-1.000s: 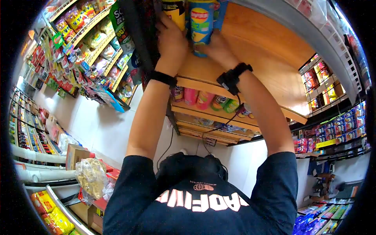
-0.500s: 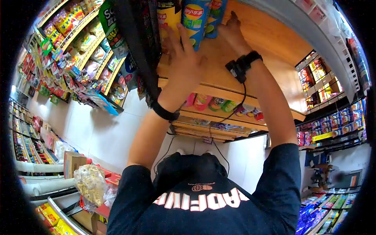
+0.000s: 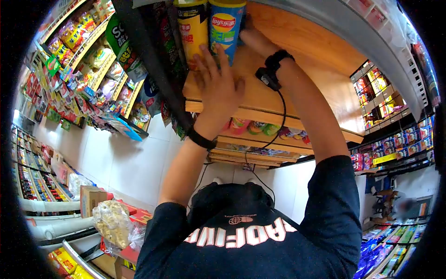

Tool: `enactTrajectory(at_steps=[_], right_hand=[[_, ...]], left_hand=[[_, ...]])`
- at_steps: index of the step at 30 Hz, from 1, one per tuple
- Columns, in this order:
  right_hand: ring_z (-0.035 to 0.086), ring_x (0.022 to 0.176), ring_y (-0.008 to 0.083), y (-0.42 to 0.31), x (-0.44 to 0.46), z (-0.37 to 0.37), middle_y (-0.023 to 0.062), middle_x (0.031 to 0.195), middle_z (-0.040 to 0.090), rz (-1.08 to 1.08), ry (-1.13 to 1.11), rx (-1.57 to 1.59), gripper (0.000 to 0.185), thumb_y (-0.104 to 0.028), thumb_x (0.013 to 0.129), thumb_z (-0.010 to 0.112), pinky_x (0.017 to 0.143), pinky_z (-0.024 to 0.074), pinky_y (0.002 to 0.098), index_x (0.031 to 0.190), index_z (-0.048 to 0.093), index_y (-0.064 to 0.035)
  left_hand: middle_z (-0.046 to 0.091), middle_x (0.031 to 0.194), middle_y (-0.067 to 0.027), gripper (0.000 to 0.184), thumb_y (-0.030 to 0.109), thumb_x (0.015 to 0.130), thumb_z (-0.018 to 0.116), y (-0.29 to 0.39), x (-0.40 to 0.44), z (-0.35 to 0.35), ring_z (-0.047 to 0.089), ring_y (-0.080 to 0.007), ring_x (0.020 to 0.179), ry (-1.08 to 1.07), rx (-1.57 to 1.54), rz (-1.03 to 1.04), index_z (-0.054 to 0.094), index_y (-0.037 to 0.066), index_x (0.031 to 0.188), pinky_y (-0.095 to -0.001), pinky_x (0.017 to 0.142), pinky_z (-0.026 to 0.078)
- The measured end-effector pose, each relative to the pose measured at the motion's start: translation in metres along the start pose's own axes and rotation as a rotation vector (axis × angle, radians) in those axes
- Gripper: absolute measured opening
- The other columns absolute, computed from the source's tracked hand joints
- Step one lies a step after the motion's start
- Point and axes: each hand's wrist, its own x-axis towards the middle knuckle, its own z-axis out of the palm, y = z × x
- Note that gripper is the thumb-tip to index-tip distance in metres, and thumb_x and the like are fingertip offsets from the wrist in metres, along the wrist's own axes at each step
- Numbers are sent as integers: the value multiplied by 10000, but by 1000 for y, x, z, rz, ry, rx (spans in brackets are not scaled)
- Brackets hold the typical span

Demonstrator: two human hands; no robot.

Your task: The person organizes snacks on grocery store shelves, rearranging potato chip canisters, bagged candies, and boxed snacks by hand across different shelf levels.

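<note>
Two canisters, the yellow canister [image 3: 191, 33] and blue canister [image 3: 226, 23], stand upright, side by side on the wooden shelf [image 3: 253, 95]. My left hand [image 3: 218, 87] spreads its fingers across their fronts; my right hand [image 3: 259, 43] is beside the blue one, its finger state I cannot tell.

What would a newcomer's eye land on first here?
Probably the yellow canister and blue canister, upright side by side at the top, left of centre, on a wooden shelf. The left hand spreads its fingers over their lower parts in view; the right hand is just right of the blue one, fingertips hard to make out. Next, the black shirt with big white letters, bottom centre.
</note>
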Motion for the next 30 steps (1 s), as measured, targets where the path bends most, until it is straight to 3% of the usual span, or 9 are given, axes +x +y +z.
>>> enactTrajectory(at_steps=[3, 9, 13, 17, 22, 25, 27, 28, 30], right_hand=[[526, 1200, 307, 46, 8, 14, 139, 1292, 582, -5, 39, 71, 448, -206, 824, 644, 1031, 406, 433, 1245, 581, -67], [571, 1122, 284, 167, 27, 32, 118, 1230, 624, 77, -124, 185, 423, -254, 867, 633, 1002, 429, 422, 1243, 596, -63], [567, 1131, 279, 101, 5, 11, 102, 1246, 617, 278, -253, 412, 442, -254, 869, 649, 998, 431, 419, 1271, 585, -80], [595, 924, 145, -8, -40, -21, 59, 1060, 660, 406, -300, 421, 301, -204, 932, 519, 829, 484, 281, 1156, 620, -29], [522, 1133, 222, -82, -112, -66, 120, 1236, 555, 346, -240, -155, 473, -222, 923, 606, 954, 455, 378, 1310, 464, 10], [616, 1050, 266, -132, -191, -34, 135, 1134, 652, 147, 30, -260, 316, -164, 889, 582, 904, 474, 379, 1173, 598, -27], [625, 929, 143, -146, -242, -13, 61, 1083, 673, 254, -19, -139, 259, -114, 924, 482, 848, 482, 297, 1115, 628, -16], [634, 938, 225, -137, -262, -5, 105, 1043, 670, 321, -13, -105, 233, -68, 877, 529, 847, 490, 337, 1081, 625, -8], [630, 971, 329, -104, -301, 12, 177, 1034, 651, 398, 107, -166, 255, -15, 816, 598, 861, 491, 387, 1071, 611, 0]], left_hand=[[39, 1521, -358, 992, 329, 814, 661, 1, 1, 0, 110, -577, 1376, -18, 5, 2, 36, -14, 1503, -629, 1104, 193], [41, 1512, -374, 1024, 327, 791, 683, -3, -1, 4, 123, -560, 1385, 62, -45, -24, 31, -11, 1504, -593, 1114, 216], [57, 1502, -385, 954, 295, 800, 660, -2, 2, 5, 164, -546, 1381, 93, -14, -7, 90, -30, 1493, -577, 1098, 256], [105, 1482, -402, 854, 234, 824, 616, -12, 5, 9, 221, -529, 1372, 247, -131, 27, 150, -29, 1489, -521, 1102, 291], [598, 1167, -183, 352, -20, 805, 576, -17, -47, -38, 538, -363, 1094, 523, -638, 267, 579, -17, 1157, -398, 951, 420], [591, 1216, -138, 341, 80, 902, 585, -35, -130, -20, 563, -281, 1095, 245, -770, 171, 532, 3, 1230, -364, 943, 462], [591, 1213, -137, 329, 84, 894, 602, -28, -156, -10, 566, -274, 1094, 71, -763, -54, 542, 8, 1208, -364, 932, 468], [591, 1210, -136, 318, 87, 885, 620, -21, -163, -6, 569, -266, 1092, -94, -744, -272, 552, 12, 1186, -364, 920, 475], [592, 1210, -139, 350, 92, 869, 637, -11, -165, 2, 569, -265, 1098, -167, -789, -195, 550, 16, 1199, -363, 922, 473]])
